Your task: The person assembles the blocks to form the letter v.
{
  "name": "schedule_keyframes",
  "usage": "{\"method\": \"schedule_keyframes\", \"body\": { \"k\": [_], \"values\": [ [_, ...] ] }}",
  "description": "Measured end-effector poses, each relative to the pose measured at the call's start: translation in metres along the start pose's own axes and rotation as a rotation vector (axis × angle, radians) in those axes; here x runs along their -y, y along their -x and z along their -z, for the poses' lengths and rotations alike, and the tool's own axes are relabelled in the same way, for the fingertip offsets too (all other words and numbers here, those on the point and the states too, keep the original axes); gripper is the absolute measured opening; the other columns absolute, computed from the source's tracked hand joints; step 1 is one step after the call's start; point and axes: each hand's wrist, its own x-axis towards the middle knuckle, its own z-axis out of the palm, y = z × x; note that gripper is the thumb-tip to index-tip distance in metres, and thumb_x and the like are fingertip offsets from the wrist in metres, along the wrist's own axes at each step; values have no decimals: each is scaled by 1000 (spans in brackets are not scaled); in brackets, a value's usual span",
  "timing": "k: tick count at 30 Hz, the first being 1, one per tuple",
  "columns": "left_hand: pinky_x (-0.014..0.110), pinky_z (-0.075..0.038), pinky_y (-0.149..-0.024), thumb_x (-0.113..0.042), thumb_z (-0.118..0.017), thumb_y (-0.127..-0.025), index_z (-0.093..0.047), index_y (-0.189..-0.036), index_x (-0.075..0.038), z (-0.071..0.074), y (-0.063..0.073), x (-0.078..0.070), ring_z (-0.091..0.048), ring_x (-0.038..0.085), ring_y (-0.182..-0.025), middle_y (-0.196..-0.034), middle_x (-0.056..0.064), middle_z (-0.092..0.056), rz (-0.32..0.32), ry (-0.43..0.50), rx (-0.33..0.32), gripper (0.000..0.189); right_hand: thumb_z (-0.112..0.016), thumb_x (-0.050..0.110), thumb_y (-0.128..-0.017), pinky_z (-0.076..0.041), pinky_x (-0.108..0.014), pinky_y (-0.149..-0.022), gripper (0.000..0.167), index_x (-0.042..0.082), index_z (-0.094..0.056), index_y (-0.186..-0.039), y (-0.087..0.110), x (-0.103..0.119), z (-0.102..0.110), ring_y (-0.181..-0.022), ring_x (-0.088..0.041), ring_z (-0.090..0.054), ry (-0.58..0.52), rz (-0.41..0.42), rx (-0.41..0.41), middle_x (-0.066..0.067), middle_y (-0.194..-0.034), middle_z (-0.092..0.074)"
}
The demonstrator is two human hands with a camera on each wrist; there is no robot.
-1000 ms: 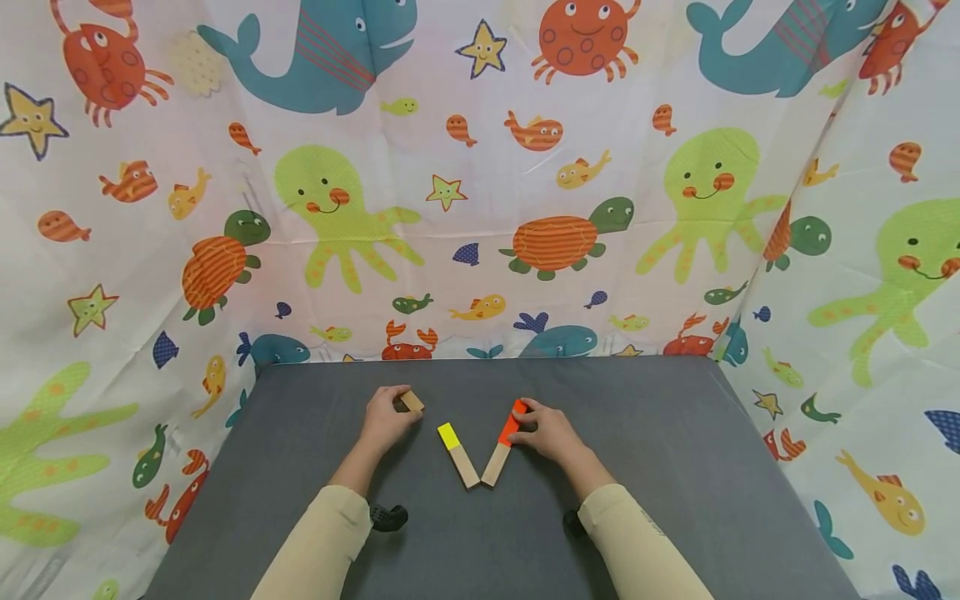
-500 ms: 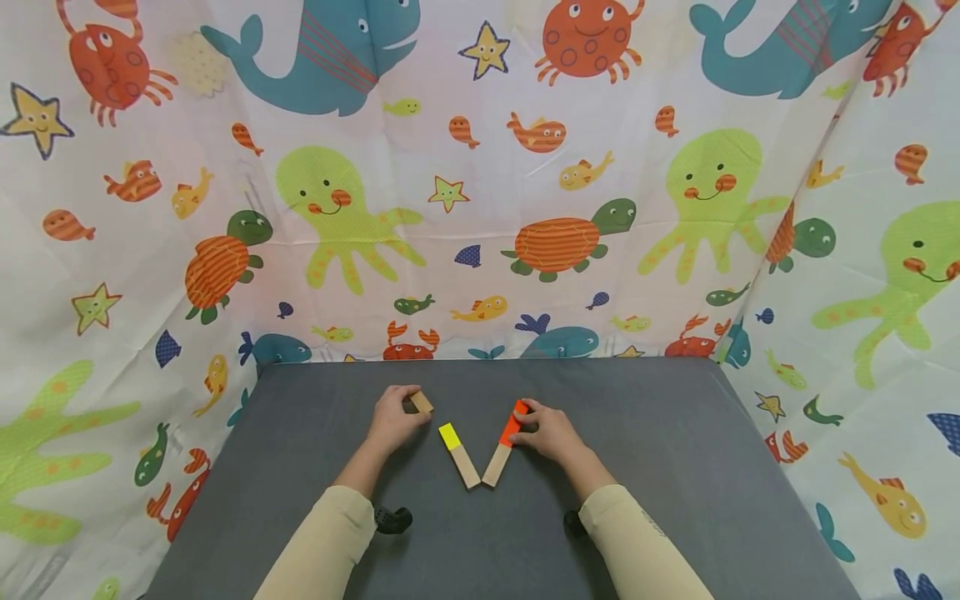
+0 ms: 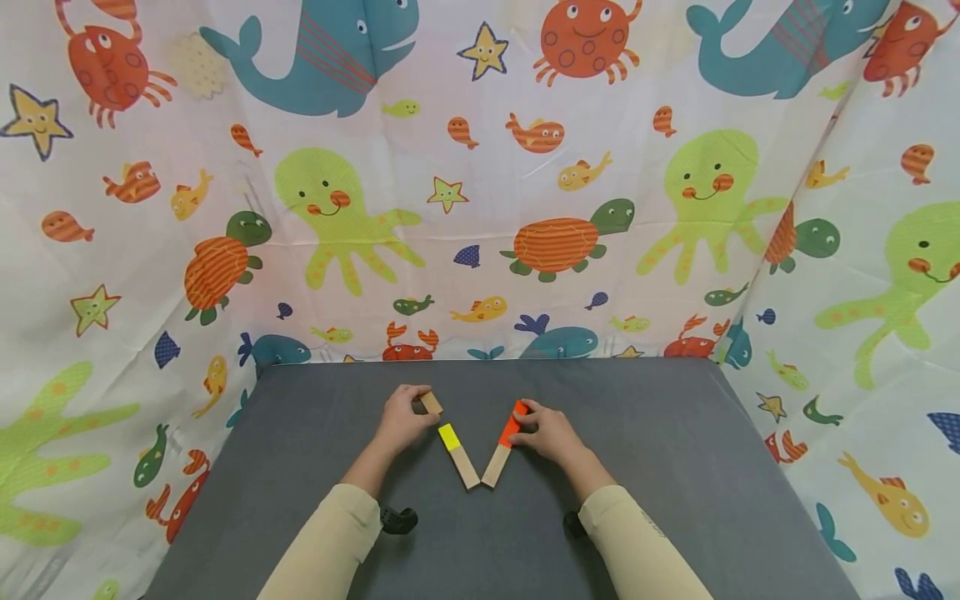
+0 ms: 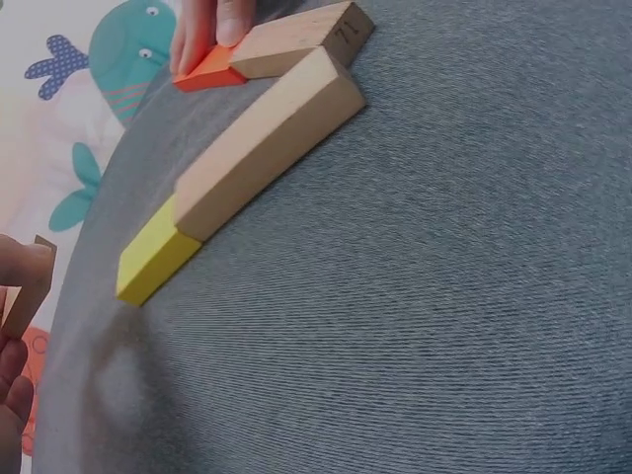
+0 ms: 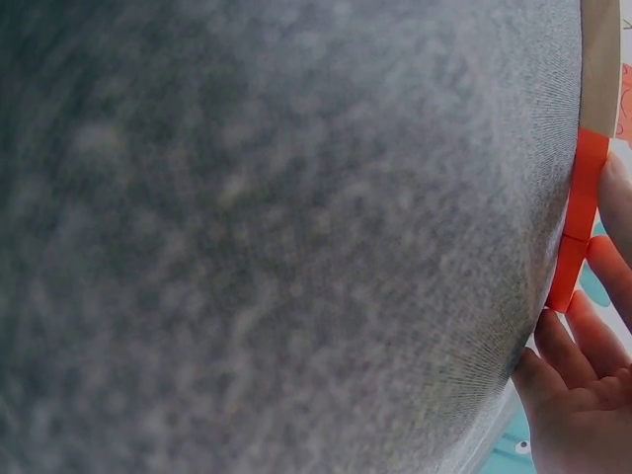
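In the head view my left hand [image 3: 403, 421] pinches a small plain wooden block [image 3: 431, 403] between thumb and fingers, and the left wrist view shows that block raised off the table. Just below it lies a yellow block [image 3: 449, 436], end to end with a longer plain wooden block [image 3: 465, 468]. My right hand [image 3: 553, 432] holds two orange blocks [image 5: 587, 183] end to end, with thumb and fingertips against them. These continue a second long wooden block [image 3: 496, 465], marked 71 in the left wrist view. Together the two rows form a V, their lower ends close together.
A dark grey cloth covers the table [image 3: 645, 467]. Behind and beside it hangs a white curtain [image 3: 480, 250] printed with sea animals. Dark wrist-camera mounts sit under both sleeves.
My left hand has moved right with the small wooden block, towards the upper end of the yellow block. The right hand and the laid blocks have stayed in place.
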Motion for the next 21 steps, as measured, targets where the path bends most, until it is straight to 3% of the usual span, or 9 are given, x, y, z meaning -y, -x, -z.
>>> {"method": "schedule_keyframes", "body": {
  "k": [21],
  "values": [
    [51, -45, -106, -17, -81, -83, -63, -136, -8, -10, -1, 8, -54, 33, -123, -137, 14, -55, -29, -5, 28, 57, -80, 38, -85, -37, -54, -113, 55, 17, -67, -133, 6, 2, -1, -142, -40, -42, -14, -1, -16, -2, -158, -44]
  ]
}}
